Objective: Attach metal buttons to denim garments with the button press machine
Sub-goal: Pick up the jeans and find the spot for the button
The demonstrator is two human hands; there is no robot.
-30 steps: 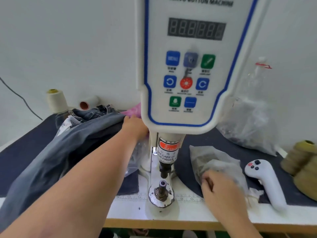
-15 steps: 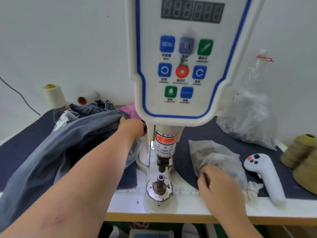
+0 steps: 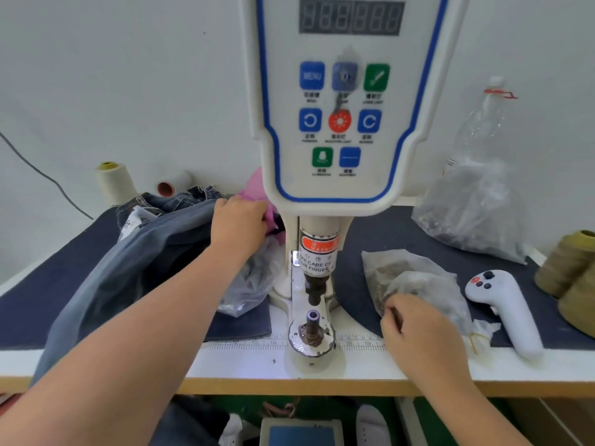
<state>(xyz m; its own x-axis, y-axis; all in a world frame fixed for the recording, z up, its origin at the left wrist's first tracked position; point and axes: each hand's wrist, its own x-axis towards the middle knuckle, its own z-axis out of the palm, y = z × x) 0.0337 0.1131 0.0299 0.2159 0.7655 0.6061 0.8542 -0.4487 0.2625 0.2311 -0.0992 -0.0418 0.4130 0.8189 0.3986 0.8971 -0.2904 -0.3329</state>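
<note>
White wall behind, tabletop [image 3: 244, 362] with a dark mat and a ruler strip along the front. Press [image 3: 325, 130] stands centre; its lower die [image 3: 311, 329] is bare, nothing loaded, no cloth under the punch.

Left hand [image 3: 238, 225] reaches over the jeans [image 3: 135, 252] heaped at left, fingers curled into pink plastic behind the press column; what they actually hold is hidden, can't tell. Right hand [image 3: 415, 329] pinches at the mouth of a small button bag [image 3: 415, 281] just right of the die, fingers closed on something small, too blurry to name.

Judgement: early in a cycle, still fetching parts. Left to do: seat button on die, pull jeans over it, press. No finished button visible on the jeans.
</note>
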